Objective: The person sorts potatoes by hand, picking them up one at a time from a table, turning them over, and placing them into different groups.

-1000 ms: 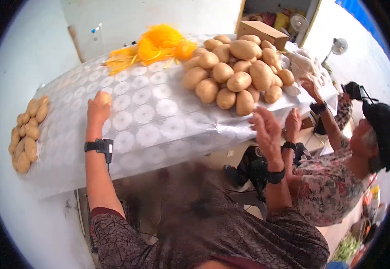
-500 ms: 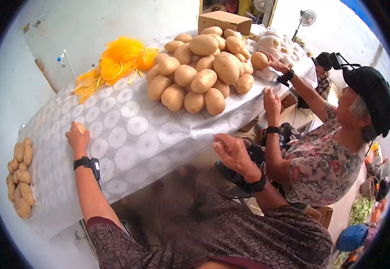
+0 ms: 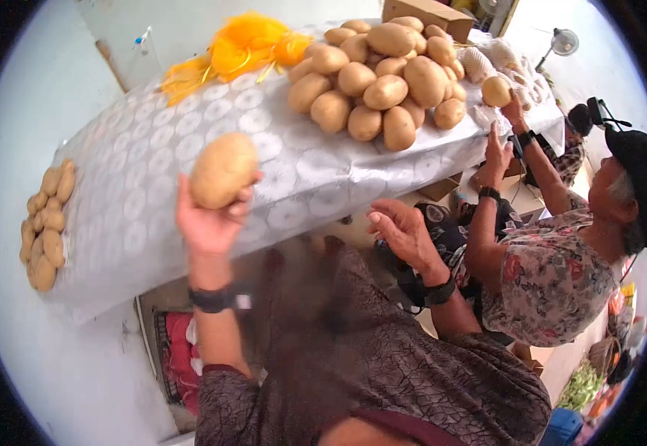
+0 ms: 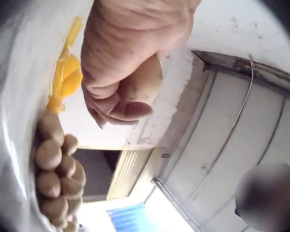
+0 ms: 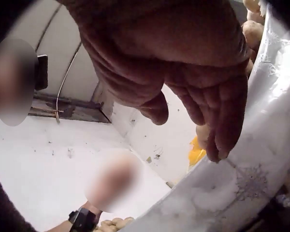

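Note:
In the head view my left hand [image 3: 212, 223] grips a large potato [image 3: 224, 170], raised over the front part of the table. The left wrist view shows the fingers of that hand [image 4: 130, 53] curled round the potato [image 4: 144, 83]. My right hand [image 3: 404, 234] is held off the table's front edge with nothing in it; the right wrist view shows its fingers [image 5: 227, 121] loosely bent. A big heap of potatoes [image 3: 385, 91] lies beyond it on the patterned cloth [image 3: 145, 178]. A smaller group of potatoes [image 3: 52, 209] sits at the far left.
Orange netting [image 3: 253, 48] lies at the table's back, with a cardboard box [image 3: 429, 18] behind the heap. At the right another person [image 3: 546, 286] holds a potato [image 3: 496, 91] beside white netting [image 3: 509, 63]. A crate with red material [image 3: 181, 357] stands below the table.
My left hand has come up and toward the body, bringing the potato into clear sight. The other person has taken up a potato. My right hand remains empty, with its fingers bent.

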